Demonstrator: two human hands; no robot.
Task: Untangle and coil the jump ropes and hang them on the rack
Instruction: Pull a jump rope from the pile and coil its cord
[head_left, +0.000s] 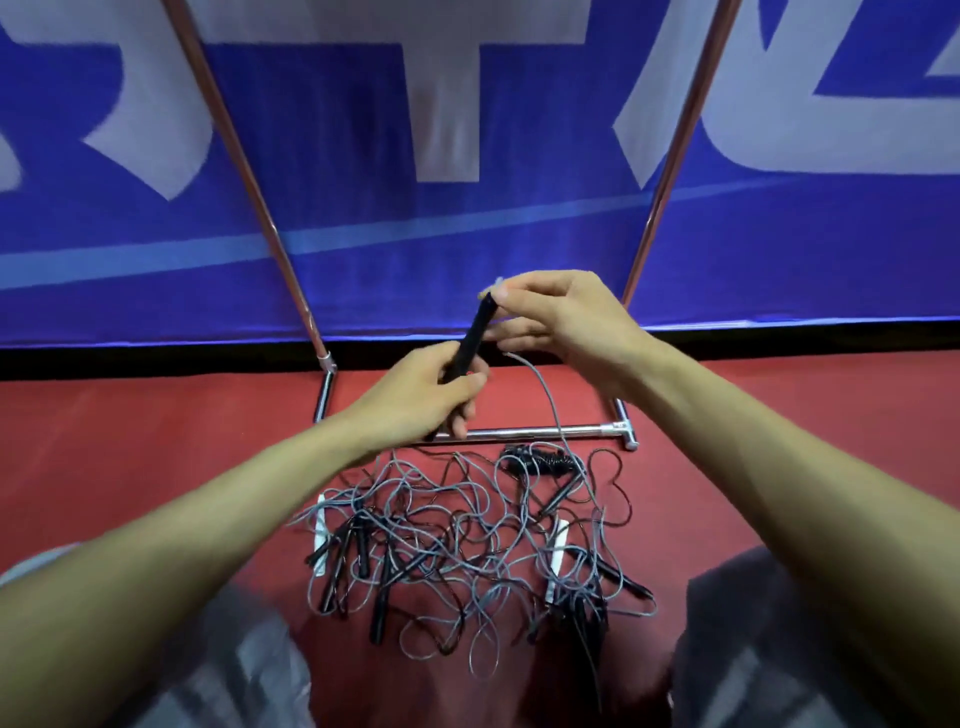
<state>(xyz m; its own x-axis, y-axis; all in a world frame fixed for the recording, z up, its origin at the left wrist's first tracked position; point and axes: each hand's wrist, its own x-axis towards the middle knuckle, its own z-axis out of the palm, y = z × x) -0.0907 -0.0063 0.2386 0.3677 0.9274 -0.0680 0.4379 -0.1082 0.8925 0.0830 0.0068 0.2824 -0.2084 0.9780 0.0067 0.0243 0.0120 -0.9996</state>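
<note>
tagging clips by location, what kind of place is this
Probably a sports hall or gym: red court-style floor, a big blue banner along the wall, and tangled jump ropes by a metal rack.

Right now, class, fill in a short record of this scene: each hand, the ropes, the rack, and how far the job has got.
Left hand: grips the lower part of a black handle, held up at a tilt.
Right hand: pinches the handle's top end.
Grey cord: drops from beneath the right hand to the pile.
Jump ropes: one tangled pile on the red floor, in front of the rack.
Rack: metal base bar and two uprights.
Progress: no rope hangs on the visible part.
</note>
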